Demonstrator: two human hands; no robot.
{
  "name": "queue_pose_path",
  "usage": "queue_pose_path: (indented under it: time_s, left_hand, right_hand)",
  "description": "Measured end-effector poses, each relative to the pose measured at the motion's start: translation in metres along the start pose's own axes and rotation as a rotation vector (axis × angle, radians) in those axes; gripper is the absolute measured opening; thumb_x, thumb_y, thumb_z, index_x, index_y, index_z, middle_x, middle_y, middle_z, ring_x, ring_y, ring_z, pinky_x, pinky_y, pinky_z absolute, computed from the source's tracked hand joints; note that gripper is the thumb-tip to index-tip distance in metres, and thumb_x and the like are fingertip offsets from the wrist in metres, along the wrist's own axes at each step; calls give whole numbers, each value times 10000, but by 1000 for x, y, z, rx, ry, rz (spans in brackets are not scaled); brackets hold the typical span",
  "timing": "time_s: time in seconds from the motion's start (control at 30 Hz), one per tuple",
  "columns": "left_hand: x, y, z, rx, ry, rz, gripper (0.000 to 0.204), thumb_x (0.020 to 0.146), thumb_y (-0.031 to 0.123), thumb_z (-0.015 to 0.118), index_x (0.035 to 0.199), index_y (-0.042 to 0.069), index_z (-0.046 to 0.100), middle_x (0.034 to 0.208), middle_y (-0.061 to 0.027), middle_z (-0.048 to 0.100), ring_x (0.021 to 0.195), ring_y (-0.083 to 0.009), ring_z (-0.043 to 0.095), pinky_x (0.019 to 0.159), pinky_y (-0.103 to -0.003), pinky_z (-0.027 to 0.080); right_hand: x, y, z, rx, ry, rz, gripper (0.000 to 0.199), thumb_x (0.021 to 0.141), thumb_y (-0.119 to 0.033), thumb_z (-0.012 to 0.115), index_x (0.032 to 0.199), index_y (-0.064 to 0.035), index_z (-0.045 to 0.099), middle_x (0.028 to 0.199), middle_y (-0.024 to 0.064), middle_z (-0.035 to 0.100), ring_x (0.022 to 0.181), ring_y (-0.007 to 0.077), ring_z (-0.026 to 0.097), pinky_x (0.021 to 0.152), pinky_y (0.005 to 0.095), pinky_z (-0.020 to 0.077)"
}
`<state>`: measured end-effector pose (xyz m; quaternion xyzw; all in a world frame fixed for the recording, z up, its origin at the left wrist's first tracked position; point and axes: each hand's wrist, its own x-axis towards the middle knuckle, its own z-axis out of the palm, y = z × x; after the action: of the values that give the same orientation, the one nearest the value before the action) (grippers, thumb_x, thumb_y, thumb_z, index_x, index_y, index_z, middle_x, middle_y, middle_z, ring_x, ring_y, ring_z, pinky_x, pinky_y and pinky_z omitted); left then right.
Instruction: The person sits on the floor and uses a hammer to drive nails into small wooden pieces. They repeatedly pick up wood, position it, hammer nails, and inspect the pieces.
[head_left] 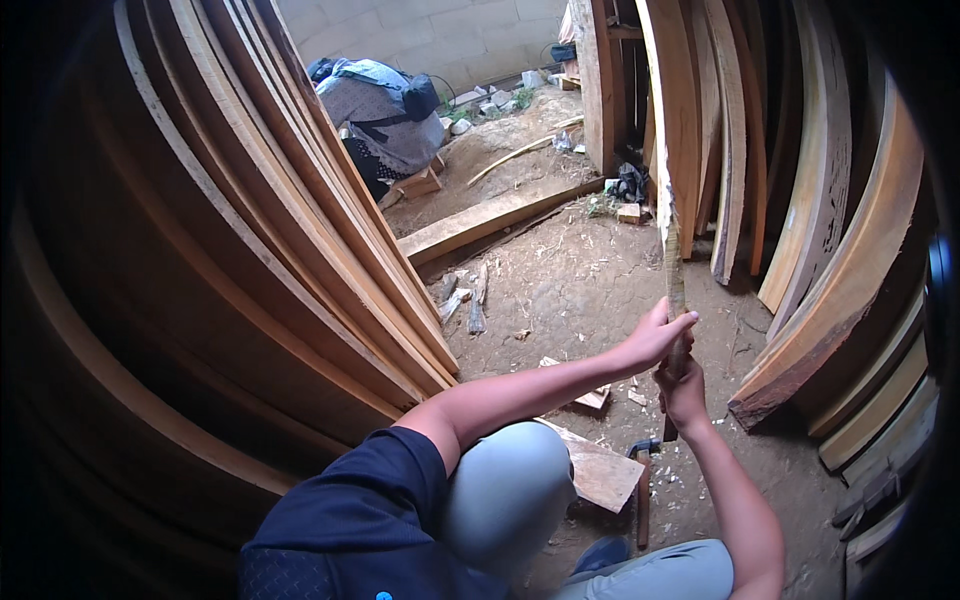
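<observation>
Both my hands are on a long, thin wooden strip (672, 250) that stands nearly upright in front of me. Its upper part is pale, and its lower part is darker and brownish. My left hand (658, 336) is closed round it from the left, with the thumb lying across the strip. Just below, my right hand (684, 394) grips the lower part, and a short end shows under it. A hammer (643, 505) with a wooden handle and dark head lies on the ground below my hands. Beside it is a flat wooden board (598, 468), near my knee.
Tall planks (290, 200) lean close on my left, and more planks (840, 290) lean on the right. A wooden beam (500, 220) lies across the dirt floor (570, 280). Behind it sits a cloth-covered heap (385, 115) before a block wall (430, 35). Wood chips are scattered about.
</observation>
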<state>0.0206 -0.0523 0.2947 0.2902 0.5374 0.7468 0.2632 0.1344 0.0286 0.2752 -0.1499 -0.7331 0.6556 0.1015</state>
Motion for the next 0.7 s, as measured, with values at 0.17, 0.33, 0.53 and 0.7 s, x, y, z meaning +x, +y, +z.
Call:
queue_pose_path:
  time_s: [0.17,0.33,0.53,0.7]
  left_hand:
    - [-1,1,3,-17,14,-13,304,1021,359,553,1081,73,470,861,-37,573,759,-112,572,658,-280,495]
    - [2,5,-3,-84,37,16,297,1021,361,552,1046,86,441,821,-40,563,712,-123,569,626,-290,491]
    - [1,7,-4,-12,39,34,318,1009,368,575,1061,82,445,830,-43,572,741,-132,583,676,-301,502]
    - [-3,19,8,-35,105,122,366,966,375,649,1059,84,448,833,-26,560,743,-126,586,680,-296,510]
  right_hand:
    - [-1,-2,-1,44,-62,-1,316,836,-20,687,1091,-64,505,733,-23,521,534,90,533,464,259,431]
    - [-8,-1,4,86,-120,-28,351,813,18,658,1089,-71,460,689,-7,513,477,101,511,417,272,408]
    - [-10,-7,5,175,-126,11,269,818,36,594,1008,-86,447,661,-17,470,429,85,453,382,264,360]
    - [-5,1,2,201,-135,-12,257,835,4,639,1039,-71,503,748,-15,510,569,84,534,484,253,431]
